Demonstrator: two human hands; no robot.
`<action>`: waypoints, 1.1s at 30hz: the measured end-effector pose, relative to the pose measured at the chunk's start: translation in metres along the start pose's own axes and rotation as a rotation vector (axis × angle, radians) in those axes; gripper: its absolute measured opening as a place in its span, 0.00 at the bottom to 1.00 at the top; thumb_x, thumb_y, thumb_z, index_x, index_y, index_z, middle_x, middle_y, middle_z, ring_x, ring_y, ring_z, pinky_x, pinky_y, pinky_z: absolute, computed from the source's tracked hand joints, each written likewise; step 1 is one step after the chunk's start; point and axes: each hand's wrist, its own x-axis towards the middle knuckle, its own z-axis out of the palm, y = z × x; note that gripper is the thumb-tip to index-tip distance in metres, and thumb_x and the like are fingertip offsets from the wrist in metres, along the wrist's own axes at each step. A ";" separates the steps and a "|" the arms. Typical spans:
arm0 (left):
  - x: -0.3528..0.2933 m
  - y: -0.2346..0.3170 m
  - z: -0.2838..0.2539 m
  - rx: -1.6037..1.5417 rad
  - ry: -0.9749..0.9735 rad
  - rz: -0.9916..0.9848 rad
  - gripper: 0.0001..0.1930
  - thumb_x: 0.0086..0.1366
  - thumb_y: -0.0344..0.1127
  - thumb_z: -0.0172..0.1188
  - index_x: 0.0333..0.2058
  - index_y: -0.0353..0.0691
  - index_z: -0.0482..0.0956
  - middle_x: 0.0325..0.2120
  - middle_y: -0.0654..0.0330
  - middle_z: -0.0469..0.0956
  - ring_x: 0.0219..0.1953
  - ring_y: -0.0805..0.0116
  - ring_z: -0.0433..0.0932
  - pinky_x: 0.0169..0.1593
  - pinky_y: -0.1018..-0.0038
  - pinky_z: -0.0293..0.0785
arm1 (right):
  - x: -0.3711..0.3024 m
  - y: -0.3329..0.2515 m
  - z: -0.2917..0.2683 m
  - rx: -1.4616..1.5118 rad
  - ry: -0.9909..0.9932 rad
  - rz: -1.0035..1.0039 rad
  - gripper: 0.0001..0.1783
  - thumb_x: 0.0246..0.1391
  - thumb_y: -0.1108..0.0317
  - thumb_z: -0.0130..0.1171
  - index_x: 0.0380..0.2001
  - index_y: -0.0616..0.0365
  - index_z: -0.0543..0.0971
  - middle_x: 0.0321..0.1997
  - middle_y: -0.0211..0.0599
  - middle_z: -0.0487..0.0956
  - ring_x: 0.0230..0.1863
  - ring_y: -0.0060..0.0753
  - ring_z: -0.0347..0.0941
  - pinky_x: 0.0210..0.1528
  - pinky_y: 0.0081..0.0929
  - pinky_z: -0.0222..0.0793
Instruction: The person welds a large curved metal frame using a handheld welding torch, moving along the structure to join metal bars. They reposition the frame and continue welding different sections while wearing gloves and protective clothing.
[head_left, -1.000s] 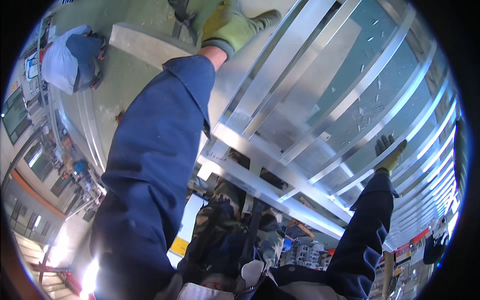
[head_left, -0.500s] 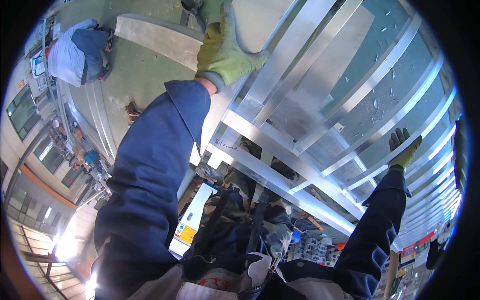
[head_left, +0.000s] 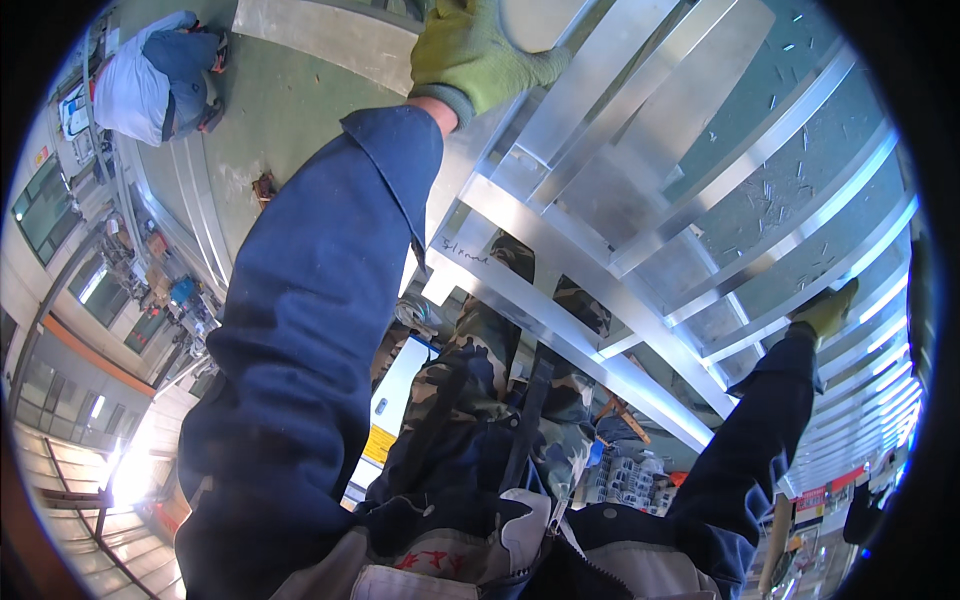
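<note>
— Left hand [head_left: 470, 55]?
— In a yellow-green glove, stretched out at the top of the view, fingers wrapped over the upper bars of the metal frame [head_left: 640, 200], clamped on it. Blue sleeve [head_left: 310, 330] running down from it to the lower edge

— Right hand [head_left: 825, 312]?
— Same kind of glove, far out on the right side, pressed against a bar at the frame's right part. Closed round it or only laid flat: cannot tell, too small and half hidden by the cuff

— And the frame itself?
— Silvery, made of long parallel bars joined by crossbars, slanting from upper middle down to the lower right, held between both hands, well apart from each other. Small metal shavings scattered on the grey surface behind the bars

— Anything else around?
— Camouflage trousers [head_left: 480, 390] seen through the gaps below the frame. Another person [head_left: 150, 80] in light blue crouched on the green floor [head_left: 290, 110] at upper left, well away. A pale flat slab [head_left: 320, 35] lying near that person
</note>
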 end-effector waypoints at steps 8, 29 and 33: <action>-0.001 0.001 -0.001 -0.029 -0.008 -0.035 0.66 0.49 0.61 0.71 0.72 0.33 0.35 0.72 0.35 0.41 0.74 0.41 0.42 0.74 0.62 0.45 | -0.213 0.131 -0.155 -0.731 -0.098 -0.351 0.32 0.64 0.50 0.53 0.65 0.58 0.68 0.59 0.44 0.76 0.57 0.40 0.74 0.58 0.37 0.69; 0.000 0.000 -0.003 0.029 -0.031 -0.062 0.68 0.47 0.66 0.70 0.72 0.34 0.36 0.71 0.35 0.45 0.73 0.39 0.46 0.74 0.60 0.47 | -0.336 0.212 -0.093 0.467 0.080 0.986 0.47 0.58 0.24 0.43 0.64 0.53 0.65 0.62 0.41 0.72 0.60 0.48 0.67 0.64 0.46 0.63; 0.003 0.004 0.002 0.016 -0.034 -0.057 0.68 0.47 0.66 0.70 0.72 0.34 0.37 0.71 0.35 0.46 0.73 0.39 0.46 0.73 0.61 0.48 | -0.338 0.209 -0.089 0.561 0.097 0.980 0.48 0.57 0.23 0.43 0.67 0.50 0.64 0.67 0.42 0.67 0.66 0.49 0.62 0.66 0.50 0.60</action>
